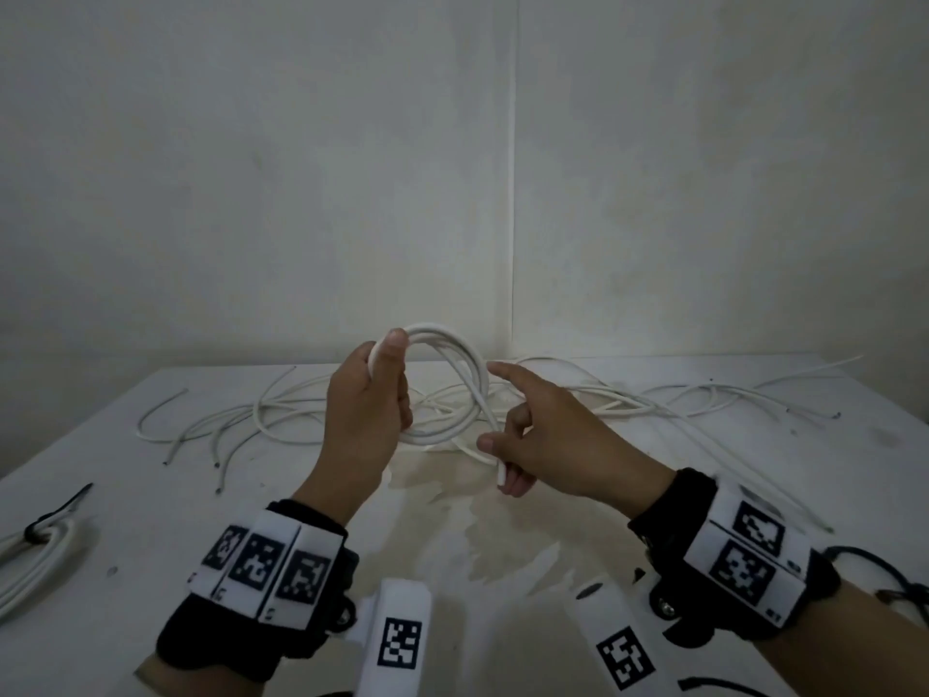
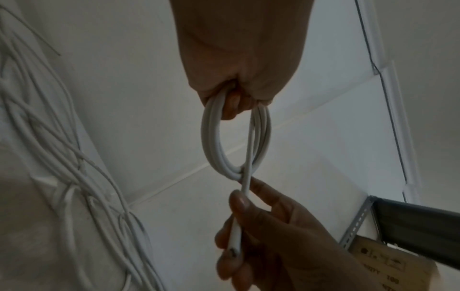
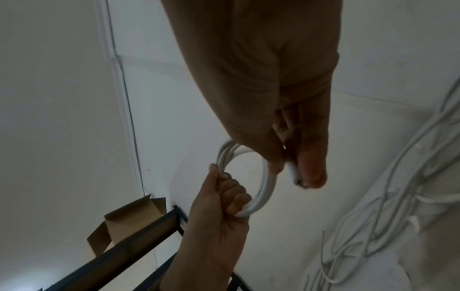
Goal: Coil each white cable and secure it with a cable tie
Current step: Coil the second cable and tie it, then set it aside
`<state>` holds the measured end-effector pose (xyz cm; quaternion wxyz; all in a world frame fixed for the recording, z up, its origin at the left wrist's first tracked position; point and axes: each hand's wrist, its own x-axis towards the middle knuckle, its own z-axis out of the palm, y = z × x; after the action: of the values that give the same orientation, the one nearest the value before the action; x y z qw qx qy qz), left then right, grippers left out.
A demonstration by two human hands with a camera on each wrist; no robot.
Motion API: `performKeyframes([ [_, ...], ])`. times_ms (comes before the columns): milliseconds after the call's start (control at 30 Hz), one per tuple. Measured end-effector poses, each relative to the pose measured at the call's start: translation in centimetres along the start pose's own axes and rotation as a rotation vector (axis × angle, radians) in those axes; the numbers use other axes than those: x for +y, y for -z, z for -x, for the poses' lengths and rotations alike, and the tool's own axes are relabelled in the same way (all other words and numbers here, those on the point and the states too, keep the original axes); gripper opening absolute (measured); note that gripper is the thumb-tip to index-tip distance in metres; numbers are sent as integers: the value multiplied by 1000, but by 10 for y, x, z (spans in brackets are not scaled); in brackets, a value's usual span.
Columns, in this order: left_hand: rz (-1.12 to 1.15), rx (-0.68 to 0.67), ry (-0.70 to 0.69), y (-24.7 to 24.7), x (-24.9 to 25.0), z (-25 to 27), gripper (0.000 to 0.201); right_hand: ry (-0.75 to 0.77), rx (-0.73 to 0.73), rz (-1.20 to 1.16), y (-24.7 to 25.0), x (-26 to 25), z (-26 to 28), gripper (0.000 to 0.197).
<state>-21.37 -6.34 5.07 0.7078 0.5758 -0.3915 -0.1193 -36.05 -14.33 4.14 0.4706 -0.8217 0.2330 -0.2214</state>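
- Coil [image 1: 447,389]: several turns gathered in the fist of the left hand [image 1: 364,410], above the table [image 1: 151,495].
- Free end [image 1: 500,472]: pinched by the right hand [image 1: 548,435], just below the coil; no tie fitted yet.
- Tied bundle [image 1: 35,555], far left: one cable judged finished; loose cables [image 1: 261,420] remain beyond the grip.
- Spare ties: none discernible.

The left hand [image 1: 366,404] grips a white cable coil [image 1: 452,374] above the desk [image 1: 151,495]. The right hand [image 1: 543,430] pinches its free end [image 1: 501,472]. Loose cables [image 1: 653,399] lie along the far edge.
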Motion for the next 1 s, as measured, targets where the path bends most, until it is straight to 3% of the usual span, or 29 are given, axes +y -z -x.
performKeyframes([
  [133, 110, -24, 24, 1, 5, 0, 38, 3, -36, 67, 0, 5, -2, 65],
  [200, 158, -54, 48, -2, 7, 3, 38, 64, -29, -27, -6, 3, -4, 55],
  [300, 231, -64, 86, -11, 6, 10, 39, 185, 152, -263, -18, -5, -8, 18],
  [400, 310, -63, 154, -18, 0, 15, 38, 231, 302, -458, -24, -10, -12, 9],
  [567, 274, -211, 131, -23, -15, 25, 37, 269, 504, -300, -23, -8, -14, 14],
  [800, 206, -366, 272, -15, -20, 30, 35, 232, 512, -85, -19, 6, -13, 13],
  [867, 205, -374, 327, -12, -13, 25, 36, 240, 470, -23, -16, 4, -11, 15],
  [1000, 197, -321, 304, -15, -5, 21, 43, 267, 427, 67, -12, 2, -10, 15],
])
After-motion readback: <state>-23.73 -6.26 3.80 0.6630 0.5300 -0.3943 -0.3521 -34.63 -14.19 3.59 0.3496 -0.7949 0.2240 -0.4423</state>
